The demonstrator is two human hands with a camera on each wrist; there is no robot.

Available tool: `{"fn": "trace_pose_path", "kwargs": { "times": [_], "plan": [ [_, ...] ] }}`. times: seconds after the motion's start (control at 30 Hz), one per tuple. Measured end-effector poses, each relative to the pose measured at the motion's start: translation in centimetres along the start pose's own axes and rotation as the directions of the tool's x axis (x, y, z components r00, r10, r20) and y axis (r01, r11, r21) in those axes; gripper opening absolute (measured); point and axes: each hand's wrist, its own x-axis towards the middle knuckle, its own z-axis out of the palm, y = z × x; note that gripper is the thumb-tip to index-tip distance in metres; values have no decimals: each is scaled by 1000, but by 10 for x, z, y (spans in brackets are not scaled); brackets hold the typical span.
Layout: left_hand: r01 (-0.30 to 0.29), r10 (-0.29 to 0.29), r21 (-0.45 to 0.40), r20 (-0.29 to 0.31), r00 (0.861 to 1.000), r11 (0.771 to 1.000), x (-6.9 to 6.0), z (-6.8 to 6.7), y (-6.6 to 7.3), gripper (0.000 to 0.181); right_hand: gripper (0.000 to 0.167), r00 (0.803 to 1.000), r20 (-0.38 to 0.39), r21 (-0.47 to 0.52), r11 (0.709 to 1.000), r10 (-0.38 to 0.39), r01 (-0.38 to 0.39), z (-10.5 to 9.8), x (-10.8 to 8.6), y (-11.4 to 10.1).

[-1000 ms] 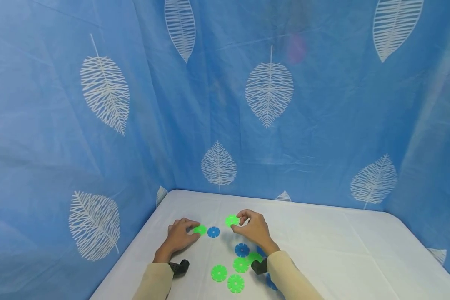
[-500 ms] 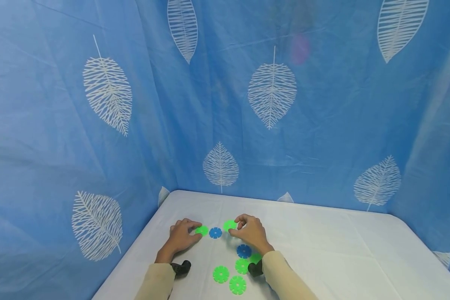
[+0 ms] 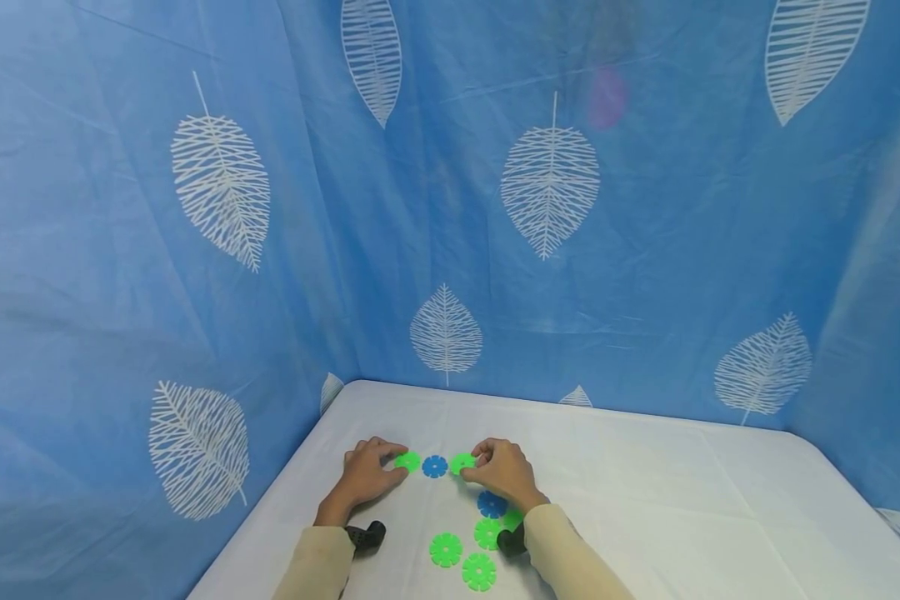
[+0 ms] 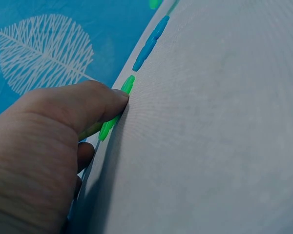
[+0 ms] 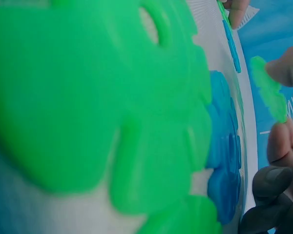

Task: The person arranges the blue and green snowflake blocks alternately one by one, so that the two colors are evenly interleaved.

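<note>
A green notched disc [image 3: 407,462] lies on the table, its edges between the thumb and finger of my left hand [image 3: 367,473]. In the left wrist view the thumb covers part of that green disc [image 4: 107,128]. Just right of it lies a blue notched disc [image 3: 435,467], touched by neither hand. My right hand [image 3: 504,472] pinches another green disc [image 3: 461,462] by its edges, beside the blue one. The right wrist view shows this held green disc [image 5: 268,87] tilted between thumb and fingertip; I cannot tell whether it touches the table.
Nearer on the white table [image 3: 645,500] lie several more discs: a blue one [image 3: 492,504], green ones [image 3: 446,550] and some partly under the right wrist. A blue leaf-patterned curtain [image 3: 645,250] stands behind the table and along its left side.
My right hand has lowered its green disc towards the table, next to the blue disc, so the three discs stand in a row. My left hand stays at its green disc.
</note>
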Motion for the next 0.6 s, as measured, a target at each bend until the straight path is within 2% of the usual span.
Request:
{"fn": "trace_pose_path", "kwargs": {
  "times": [0.17,0.6],
  "plan": [
    [2,-2,-3,2,1000,1000,0,0,-1,34,32,1000,22,-33,999,21,-21,2,0,2],
    [4,-4,-10,8,1000,1000,1,0,-2,35,32,998,48,-85,996,-30,34,1,0,3]
  ]
}}
